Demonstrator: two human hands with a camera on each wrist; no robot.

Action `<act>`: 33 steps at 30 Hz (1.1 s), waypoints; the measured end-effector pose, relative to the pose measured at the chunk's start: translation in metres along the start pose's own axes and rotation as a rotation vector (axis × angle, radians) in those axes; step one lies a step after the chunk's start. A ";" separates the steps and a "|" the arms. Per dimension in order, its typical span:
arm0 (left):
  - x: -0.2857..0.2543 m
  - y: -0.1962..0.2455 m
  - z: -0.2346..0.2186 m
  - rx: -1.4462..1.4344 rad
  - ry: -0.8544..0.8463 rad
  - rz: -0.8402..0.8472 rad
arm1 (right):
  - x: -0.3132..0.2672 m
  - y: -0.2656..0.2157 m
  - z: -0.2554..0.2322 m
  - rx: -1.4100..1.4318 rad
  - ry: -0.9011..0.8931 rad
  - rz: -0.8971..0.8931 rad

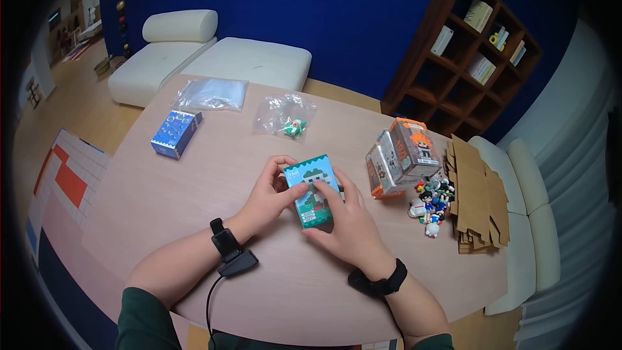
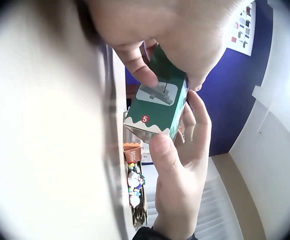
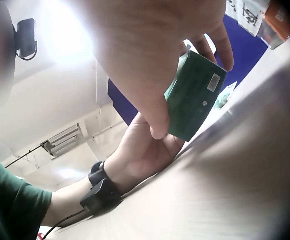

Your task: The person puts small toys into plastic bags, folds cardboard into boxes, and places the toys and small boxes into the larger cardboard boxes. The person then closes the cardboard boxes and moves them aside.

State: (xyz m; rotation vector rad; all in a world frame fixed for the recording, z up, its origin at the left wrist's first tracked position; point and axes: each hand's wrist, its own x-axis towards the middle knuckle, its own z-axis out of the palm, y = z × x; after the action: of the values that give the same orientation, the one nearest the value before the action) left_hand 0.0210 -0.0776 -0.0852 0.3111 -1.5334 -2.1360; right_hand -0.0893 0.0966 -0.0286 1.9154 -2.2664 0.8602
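A small green and light-blue cardboard toy box with a pixel-block picture on its front is held above the table between both hands. My left hand grips its left side, thumb across the front. From the right, my right hand holds the other side, with a finger over the front and the thumb near the lower edge. In the left wrist view, a green side of the box shows a red number 5 and a grey picture. The right wrist view shows a plain green face with a small barcode label.
A blue box, clear plastic bags and a bagged green figurine lie farther back on the table. To the right stand orange-and-grey boxes, beside several small figurines and flattened brown cardboard.
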 end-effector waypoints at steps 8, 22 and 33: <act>0.004 -0.008 -0.008 0.025 -0.069 0.152 | 0.004 0.014 0.004 0.138 0.089 0.024; -0.008 -0.006 0.010 0.513 -0.211 0.526 | 0.001 0.055 0.029 0.903 -0.010 0.119; -0.012 -0.007 0.013 0.598 -0.297 0.427 | -0.003 0.049 0.019 0.830 -0.091 0.130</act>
State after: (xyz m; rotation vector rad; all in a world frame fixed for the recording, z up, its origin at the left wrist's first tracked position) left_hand 0.0241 -0.0590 -0.0885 -0.1447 -2.1652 -1.4090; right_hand -0.1279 0.0944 -0.0636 2.0861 -2.2985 2.0150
